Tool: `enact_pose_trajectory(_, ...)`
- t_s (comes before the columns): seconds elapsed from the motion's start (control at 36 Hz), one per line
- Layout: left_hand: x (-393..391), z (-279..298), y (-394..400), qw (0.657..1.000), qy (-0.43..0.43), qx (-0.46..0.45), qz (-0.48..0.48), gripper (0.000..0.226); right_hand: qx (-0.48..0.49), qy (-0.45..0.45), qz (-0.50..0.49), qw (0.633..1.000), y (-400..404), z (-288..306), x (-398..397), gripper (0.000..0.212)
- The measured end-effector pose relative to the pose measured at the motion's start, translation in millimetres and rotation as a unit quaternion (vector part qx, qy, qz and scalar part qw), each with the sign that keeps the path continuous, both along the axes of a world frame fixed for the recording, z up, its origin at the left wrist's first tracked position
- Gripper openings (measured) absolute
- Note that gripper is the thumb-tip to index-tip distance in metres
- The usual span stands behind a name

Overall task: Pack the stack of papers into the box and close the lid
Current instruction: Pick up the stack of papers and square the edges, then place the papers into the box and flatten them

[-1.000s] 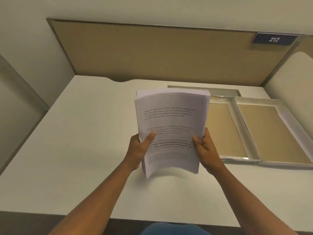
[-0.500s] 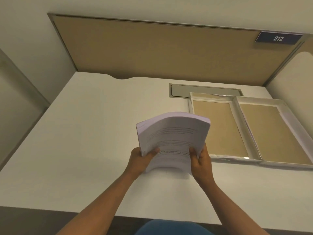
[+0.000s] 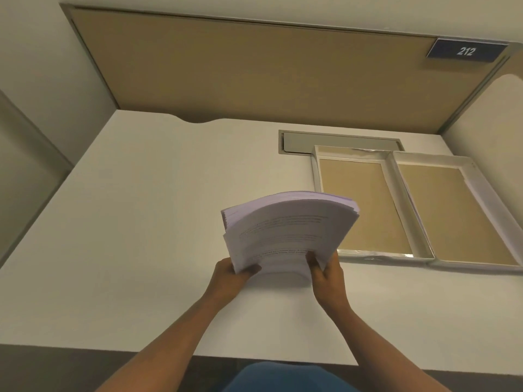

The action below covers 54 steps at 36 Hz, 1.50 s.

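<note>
A thick stack of printed white papers is held above the white desk, bowed so its far edge curves up and away. My left hand grips its near left corner and my right hand grips its near right corner. The open white box with a brown bottom lies just right of the stack. Its lid, also brown inside, lies open flat beside it on the right. The stack's right edge overlaps the box's left wall in view.
A grey recessed panel sits in the desk behind the box. A tan partition board with a "212" plate stands along the desk's back edge. The desk's front edge runs near my body.
The stack has tipped from nearly upright and facing me to lying lower and flatter over the desk, bowing in the middle. Both hands moved down with it.
</note>
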<state>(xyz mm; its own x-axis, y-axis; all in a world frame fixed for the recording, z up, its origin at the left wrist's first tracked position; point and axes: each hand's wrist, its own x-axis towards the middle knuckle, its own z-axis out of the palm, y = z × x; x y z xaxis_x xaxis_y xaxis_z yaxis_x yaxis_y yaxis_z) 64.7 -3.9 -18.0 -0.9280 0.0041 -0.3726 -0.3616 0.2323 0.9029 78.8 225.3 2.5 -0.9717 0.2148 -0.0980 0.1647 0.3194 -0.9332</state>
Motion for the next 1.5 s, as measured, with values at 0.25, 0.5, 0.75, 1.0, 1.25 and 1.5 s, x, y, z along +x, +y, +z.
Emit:
enact_pose_trajectory(0.25, 11, -1, 10, 0.999, 0.011, 0.036, 0.019, 0.03, -0.049, -0.036, -0.01, 0.998, -13, -23, 11, 0.053)
enact_pose_trajectory(0.5, 10, -1, 17, 0.998, 0.016, 0.055, 0.038, 0.019, -0.03, -0.024, -0.021, 0.999, -13, -21, 3, 0.039)
enact_pose_trajectory(0.75, -24, 6, 33, 0.999, 0.034, 0.031, -0.012, 0.026, 0.036, -0.012, -0.005, 0.999, 18, -16, -16, 0.028)
enact_pose_trajectory(1.0, -67, 22, 92, 0.995, 0.007, 0.048, -0.084, 0.035, 0.036, -0.018, 0.005, 0.999, 96, 5, -41, 0.03)
enact_pose_trajectory(1.25, -115, 36, 177, 0.985, -0.07, 0.099, -0.122, 0.03, 0.022, -0.074, -0.002, 0.997, 189, 14, -77, 0.038)
enact_pose_trajectory(1.5, -154, 35, 232, 0.964, -0.169, 0.162, -0.124, 0.042, -0.003, -0.134, 0.017, 0.991, 257, 13, -115, 0.042)
